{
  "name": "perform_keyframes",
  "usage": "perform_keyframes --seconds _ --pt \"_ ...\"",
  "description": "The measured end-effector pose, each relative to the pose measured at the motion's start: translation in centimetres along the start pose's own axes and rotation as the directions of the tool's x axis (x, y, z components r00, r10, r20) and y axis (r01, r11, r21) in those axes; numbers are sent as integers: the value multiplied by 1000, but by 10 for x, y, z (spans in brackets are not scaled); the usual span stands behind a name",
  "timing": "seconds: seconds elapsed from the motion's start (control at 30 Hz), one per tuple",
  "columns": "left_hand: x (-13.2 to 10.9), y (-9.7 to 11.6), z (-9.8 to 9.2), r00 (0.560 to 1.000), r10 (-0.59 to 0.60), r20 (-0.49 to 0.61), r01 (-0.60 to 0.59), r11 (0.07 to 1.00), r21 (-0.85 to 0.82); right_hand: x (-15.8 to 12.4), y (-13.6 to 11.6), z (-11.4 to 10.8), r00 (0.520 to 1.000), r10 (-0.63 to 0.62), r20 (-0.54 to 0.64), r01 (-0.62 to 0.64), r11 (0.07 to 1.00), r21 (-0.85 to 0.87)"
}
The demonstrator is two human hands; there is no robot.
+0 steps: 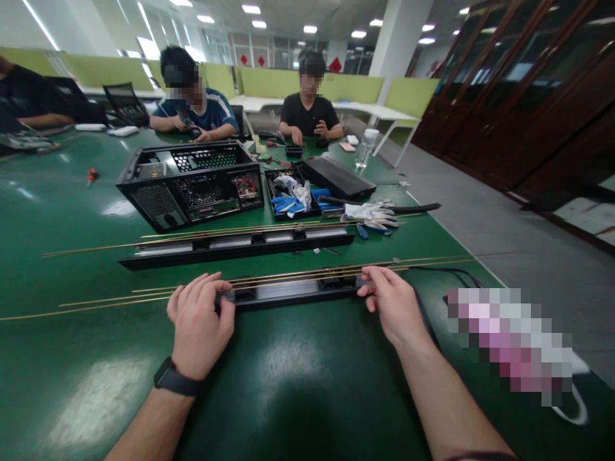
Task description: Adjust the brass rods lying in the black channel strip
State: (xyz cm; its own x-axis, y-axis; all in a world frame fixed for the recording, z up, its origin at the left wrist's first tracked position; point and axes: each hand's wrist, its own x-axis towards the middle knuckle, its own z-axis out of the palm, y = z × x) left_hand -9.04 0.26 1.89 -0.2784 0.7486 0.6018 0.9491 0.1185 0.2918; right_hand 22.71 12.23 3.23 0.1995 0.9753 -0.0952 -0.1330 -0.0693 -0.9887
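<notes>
In the head view, a long black rail (283,294) with a silvery inner face lies in front of me. Several thin brass-coloured rods (288,277) run lengthwise over it and past both its ends. My left hand (200,320) is closed round the rail's left end, fingers over the far side and thumb on the near side. At the right end, my right hand (390,302) has its fingers curled against the rail, with fingertips beside the rods. Whether these fingertips also touch the rods, I cannot tell.
Behind lies a second black rail (230,247) with more rods. An open computer case (196,186) stands beyond it, beside a black tray (314,208) of work gloves. A glove (372,214), a clear bottle (366,148) and a blurred pink-white object (509,339) sit rightward. Co-workers sit across the table.
</notes>
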Motion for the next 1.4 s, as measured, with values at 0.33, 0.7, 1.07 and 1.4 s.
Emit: perform_keyframes --seconds 0.33,0.7,1.07,1.4 --pt "1 2 -2 1000 -8 1 8 1000 -7 9 2 -7 994 -47 -95 52 997 54" --pt "1 1 0 1000 -15 7 16 1000 -14 5 3 -4 1000 -24 -11 25 999 24" --pt "1 4 -1 1000 -30 -4 30 999 -28 1 6 0 999 6 51 -6 1000 14" --pt "-1 14 3 994 88 64 -87 996 -28 -3 6 2 996 44 82 -42 999 -19"
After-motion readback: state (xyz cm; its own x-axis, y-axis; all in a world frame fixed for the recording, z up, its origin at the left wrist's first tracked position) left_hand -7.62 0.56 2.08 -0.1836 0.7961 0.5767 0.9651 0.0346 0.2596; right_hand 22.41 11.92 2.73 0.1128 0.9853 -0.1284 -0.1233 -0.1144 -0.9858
